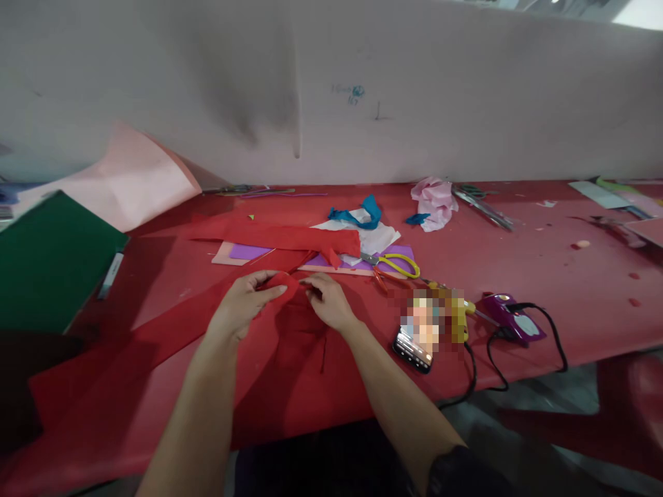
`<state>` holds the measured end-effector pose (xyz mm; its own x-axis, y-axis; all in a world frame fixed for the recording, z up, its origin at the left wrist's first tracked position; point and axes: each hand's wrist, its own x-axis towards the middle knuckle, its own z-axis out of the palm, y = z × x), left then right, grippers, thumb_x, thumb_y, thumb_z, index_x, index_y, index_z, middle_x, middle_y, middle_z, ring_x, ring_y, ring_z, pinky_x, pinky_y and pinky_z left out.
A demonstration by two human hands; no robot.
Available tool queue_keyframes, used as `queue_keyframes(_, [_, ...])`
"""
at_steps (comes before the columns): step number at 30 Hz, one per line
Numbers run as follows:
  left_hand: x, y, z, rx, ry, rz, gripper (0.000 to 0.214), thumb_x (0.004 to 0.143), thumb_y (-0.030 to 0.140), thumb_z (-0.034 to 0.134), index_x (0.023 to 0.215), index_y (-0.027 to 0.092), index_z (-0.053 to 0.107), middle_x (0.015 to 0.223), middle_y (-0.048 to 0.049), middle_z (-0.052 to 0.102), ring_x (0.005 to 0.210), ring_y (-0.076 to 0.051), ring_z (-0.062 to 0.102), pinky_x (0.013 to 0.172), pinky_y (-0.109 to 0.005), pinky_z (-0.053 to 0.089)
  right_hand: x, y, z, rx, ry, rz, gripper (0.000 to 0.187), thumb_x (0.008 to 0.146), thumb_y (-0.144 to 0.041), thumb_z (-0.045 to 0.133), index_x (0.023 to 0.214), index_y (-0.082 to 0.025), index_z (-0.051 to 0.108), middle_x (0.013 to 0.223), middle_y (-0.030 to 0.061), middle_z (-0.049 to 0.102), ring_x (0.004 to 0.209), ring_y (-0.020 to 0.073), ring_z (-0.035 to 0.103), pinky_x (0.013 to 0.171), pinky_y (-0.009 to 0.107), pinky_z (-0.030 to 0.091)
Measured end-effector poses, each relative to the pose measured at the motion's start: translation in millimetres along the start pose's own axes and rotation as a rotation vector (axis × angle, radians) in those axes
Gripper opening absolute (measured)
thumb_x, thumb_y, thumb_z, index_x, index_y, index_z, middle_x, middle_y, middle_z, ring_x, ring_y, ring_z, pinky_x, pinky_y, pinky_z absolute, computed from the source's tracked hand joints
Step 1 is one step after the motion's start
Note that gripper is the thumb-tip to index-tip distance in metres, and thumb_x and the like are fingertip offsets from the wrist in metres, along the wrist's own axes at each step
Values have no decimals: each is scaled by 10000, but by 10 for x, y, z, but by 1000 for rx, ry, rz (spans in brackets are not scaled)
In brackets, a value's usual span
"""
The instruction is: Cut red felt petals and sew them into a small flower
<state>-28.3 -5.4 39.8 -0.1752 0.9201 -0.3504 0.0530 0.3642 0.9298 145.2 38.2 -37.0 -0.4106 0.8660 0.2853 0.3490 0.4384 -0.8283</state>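
Observation:
Both hands meet over a bunched length of red crepe paper (290, 290) at the front middle of the table. My left hand (244, 301) pinches its left edge between thumb and fingers. From the right, the curled fingers of my right hand (330, 301) close on the upper right edge of the same paper. Its long tail (176, 326) runs off to the lower left across the table. Just beyond my hands, another red strip (290, 237) lies over purple and pale orange sheets. Yellow-handled scissors (398, 265) rest close to its right end.
A lit phone (413, 348) lies right of my right forearm, near a yellow glue gun (458, 321) and a purple corded device (512, 321). Crumpled pink paper (434, 202) and a blue scrap (357, 214) sit farther back. On the left stands a dark green board (56, 262).

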Motion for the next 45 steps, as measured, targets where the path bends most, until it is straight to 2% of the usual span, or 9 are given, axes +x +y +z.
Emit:
queue_keyframes(5, [22,-108,156,-29,-23,53,213,595,279,725,764,180,640,668,40,599,487,-52,428,467,-182,328,-11,-91,-72,62,175,4,315,847,-116,473,1058,-250,665,1182,65,587,1143,193,514,1016,381,372])
queue_keyframes(9, [95,-197,255,15,-54,73,234,615,297,695,803,175,627,647,47,567,496,-59,417,473,-186,309,-25,-160,-80,305,64,77,298,838,-282,575,1131,-244,618,1092,46,656,961,177,601,850,323,474])
queue_keyframes(12, [149,-228,289,29,-61,67,252,618,324,686,805,180,597,615,58,529,489,-62,400,470,-186,291,-22,-140,-53,370,86,163,252,765,-294,652,1006,-223,659,961,31,694,789,160,609,745,299,484])
queue_keyframes(18, [190,-184,232,-8,-2,70,295,552,330,740,729,187,552,587,65,510,483,-62,398,472,-187,299,9,-46,-58,396,189,245,149,731,-305,651,843,-208,657,766,-3,650,648,137,555,645,268,461])
queue_keyframes(23, [234,-213,155,3,-34,93,266,611,345,719,792,166,645,668,18,594,549,-84,468,500,-192,335,9,-39,-68,341,173,273,126,740,-328,635,779,-210,654,720,-12,641,620,134,548,613,258,455])
queue_keyframes(29, [258,-356,144,-29,-50,99,260,651,406,683,659,164,589,533,70,491,475,-70,395,483,-198,296,6,-41,-91,347,202,298,145,762,-319,598,784,-194,667,717,2,662,663,154,580,669,282,472])
queue_keyframes(33, [286,-421,129,14,-60,147,207,702,377,632,693,173,596,577,43,568,526,-94,477,530,-211,355,8,-27,-90,361,226,333,170,749,-346,618,781,-189,676,672,3,644,608,152,558,563,258,461])
queue_keyframes(38, [305,-425,5,122,45,165,167,735,331,578,770,179,637,664,-19,671,669,-152,609,677,-262,443,2,59,-109,366,375,389,273,768,-435,600,854,-183,664,723,10,636,587,135,527,512,236,425])
queue_keyframes(45, [356,-486,-150,317,170,206,135,727,225,576,788,189,691,808,-45,722,766,-175,645,760,-298,461,20,148,-172,413,625,410,302,754,-443,623,889,-176,664,768,17,640,577,122,518,553,250,454])
